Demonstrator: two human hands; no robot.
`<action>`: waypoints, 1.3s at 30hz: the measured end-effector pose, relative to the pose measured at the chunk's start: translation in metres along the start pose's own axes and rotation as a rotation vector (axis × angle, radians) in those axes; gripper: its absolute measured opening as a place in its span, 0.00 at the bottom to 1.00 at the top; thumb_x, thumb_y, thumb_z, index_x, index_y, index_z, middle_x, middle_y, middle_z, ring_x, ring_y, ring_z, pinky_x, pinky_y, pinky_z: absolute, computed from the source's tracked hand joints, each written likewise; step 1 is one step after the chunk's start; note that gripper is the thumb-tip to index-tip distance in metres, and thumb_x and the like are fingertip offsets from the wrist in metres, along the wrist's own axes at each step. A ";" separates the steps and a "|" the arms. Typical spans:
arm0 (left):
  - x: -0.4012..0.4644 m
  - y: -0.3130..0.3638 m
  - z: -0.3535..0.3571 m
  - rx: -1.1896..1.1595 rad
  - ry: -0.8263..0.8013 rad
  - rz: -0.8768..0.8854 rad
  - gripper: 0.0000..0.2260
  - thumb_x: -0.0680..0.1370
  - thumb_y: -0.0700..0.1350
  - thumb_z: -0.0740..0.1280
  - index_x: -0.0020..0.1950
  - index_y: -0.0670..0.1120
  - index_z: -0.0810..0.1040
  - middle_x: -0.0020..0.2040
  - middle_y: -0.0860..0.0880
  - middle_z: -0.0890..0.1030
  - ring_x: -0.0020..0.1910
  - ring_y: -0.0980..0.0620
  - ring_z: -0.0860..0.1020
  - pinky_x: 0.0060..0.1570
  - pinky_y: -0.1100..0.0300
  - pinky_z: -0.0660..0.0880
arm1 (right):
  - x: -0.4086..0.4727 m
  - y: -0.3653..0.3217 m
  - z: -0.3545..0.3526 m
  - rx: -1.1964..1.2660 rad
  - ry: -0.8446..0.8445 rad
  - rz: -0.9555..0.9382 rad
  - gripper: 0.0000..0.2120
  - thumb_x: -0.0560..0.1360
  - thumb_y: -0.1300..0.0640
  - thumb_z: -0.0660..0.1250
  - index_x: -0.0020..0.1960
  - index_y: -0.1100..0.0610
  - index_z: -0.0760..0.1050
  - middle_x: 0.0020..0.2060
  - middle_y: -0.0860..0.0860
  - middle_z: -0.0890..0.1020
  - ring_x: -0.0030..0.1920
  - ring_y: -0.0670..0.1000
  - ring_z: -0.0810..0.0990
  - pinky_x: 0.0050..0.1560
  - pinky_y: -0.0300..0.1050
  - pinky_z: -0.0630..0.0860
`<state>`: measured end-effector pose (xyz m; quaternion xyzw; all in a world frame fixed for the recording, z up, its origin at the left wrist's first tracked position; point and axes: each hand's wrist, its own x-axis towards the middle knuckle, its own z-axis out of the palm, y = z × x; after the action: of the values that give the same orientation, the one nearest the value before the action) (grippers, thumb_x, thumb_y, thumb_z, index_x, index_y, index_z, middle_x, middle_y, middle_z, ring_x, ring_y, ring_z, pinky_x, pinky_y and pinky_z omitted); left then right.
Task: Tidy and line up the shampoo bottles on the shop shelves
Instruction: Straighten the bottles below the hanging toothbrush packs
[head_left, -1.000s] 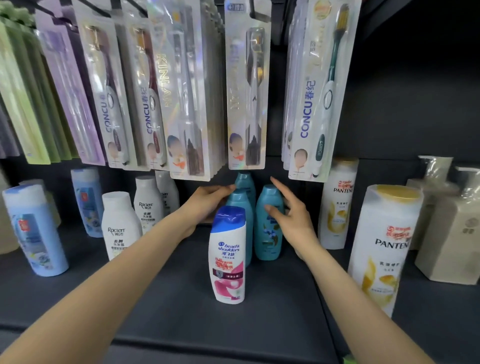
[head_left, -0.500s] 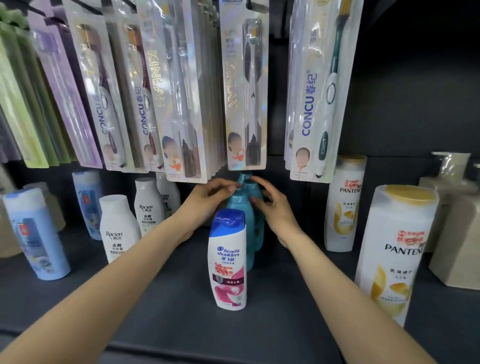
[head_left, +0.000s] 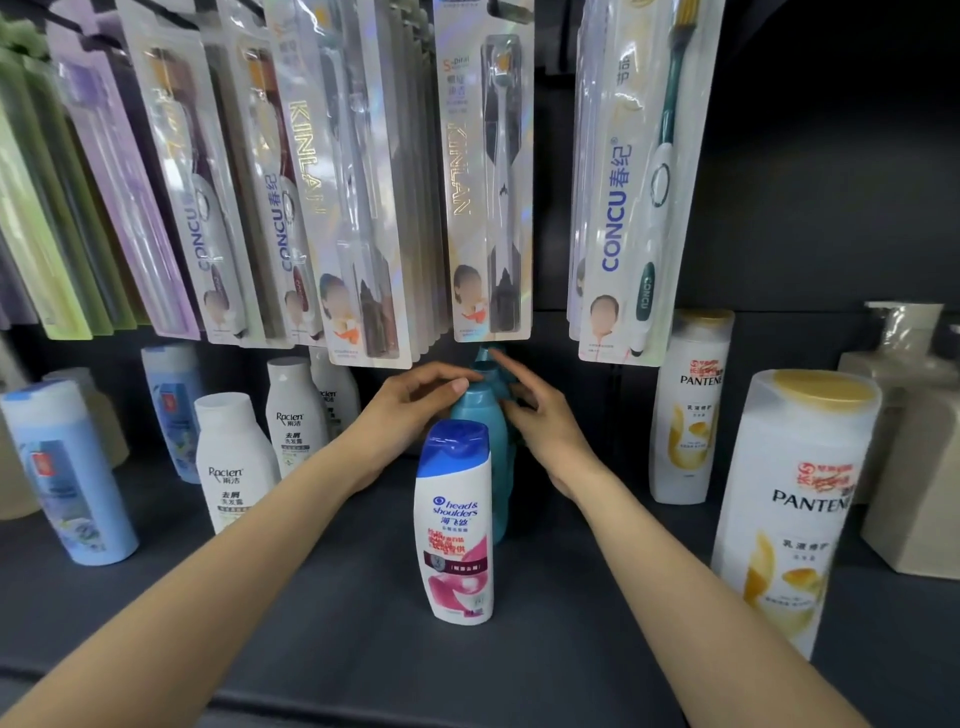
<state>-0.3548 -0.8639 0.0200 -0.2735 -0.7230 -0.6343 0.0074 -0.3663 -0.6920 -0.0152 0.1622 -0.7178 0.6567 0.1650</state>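
A white Head & Shoulders bottle (head_left: 457, 525) with a blue cap stands at the middle front of the dark shelf (head_left: 322, 639). Directly behind it teal bottles (head_left: 480, 415) stand in a row running back, mostly hidden by it and by my hands. My left hand (head_left: 410, 410) touches the front teal bottle's cap from the left, thumb on the cap. My right hand (head_left: 535, 415) presses with straight fingers against the teal bottles from the right. White Pantene bottles (head_left: 792, 509) stand at the right, white Racien bottles (head_left: 234, 457) and light blue bottles (head_left: 67, 473) at the left.
Carded toothbrush packs (head_left: 488, 171) hang low from hooks just above the teal bottles and my hands. Beige pump bottles (head_left: 914, 431) stand at the far right. A bare stretch of shelf lies in front of the bottles.
My right hand has pushed the right-hand teal bottle leftward behind the front one, so the teal bottles now stand in one row. Both hands have closed in on them.
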 end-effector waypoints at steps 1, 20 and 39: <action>0.000 0.000 0.000 -0.012 -0.001 -0.010 0.07 0.78 0.43 0.63 0.52 0.49 0.80 0.52 0.47 0.83 0.50 0.51 0.81 0.53 0.57 0.77 | 0.001 0.002 -0.003 0.023 0.030 0.006 0.22 0.78 0.61 0.62 0.69 0.44 0.68 0.56 0.43 0.77 0.56 0.38 0.75 0.55 0.35 0.74; -0.002 0.006 -0.002 0.045 -0.046 -0.093 0.08 0.79 0.46 0.62 0.56 0.51 0.78 0.53 0.49 0.82 0.52 0.51 0.81 0.53 0.56 0.77 | 0.023 0.002 -0.008 -0.481 0.190 -0.116 0.17 0.75 0.66 0.63 0.62 0.56 0.73 0.53 0.52 0.74 0.57 0.52 0.75 0.53 0.33 0.66; -0.012 0.002 0.009 -0.008 0.092 0.013 0.06 0.79 0.43 0.63 0.52 0.49 0.79 0.53 0.45 0.81 0.50 0.50 0.79 0.50 0.59 0.76 | -0.037 -0.035 -0.017 -0.556 0.352 -0.136 0.12 0.73 0.62 0.68 0.56 0.54 0.78 0.50 0.52 0.74 0.51 0.51 0.75 0.54 0.39 0.69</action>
<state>-0.3407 -0.8598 0.0162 -0.2490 -0.7176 -0.6490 0.0437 -0.3175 -0.6776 0.0010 0.0426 -0.8173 0.4413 0.3681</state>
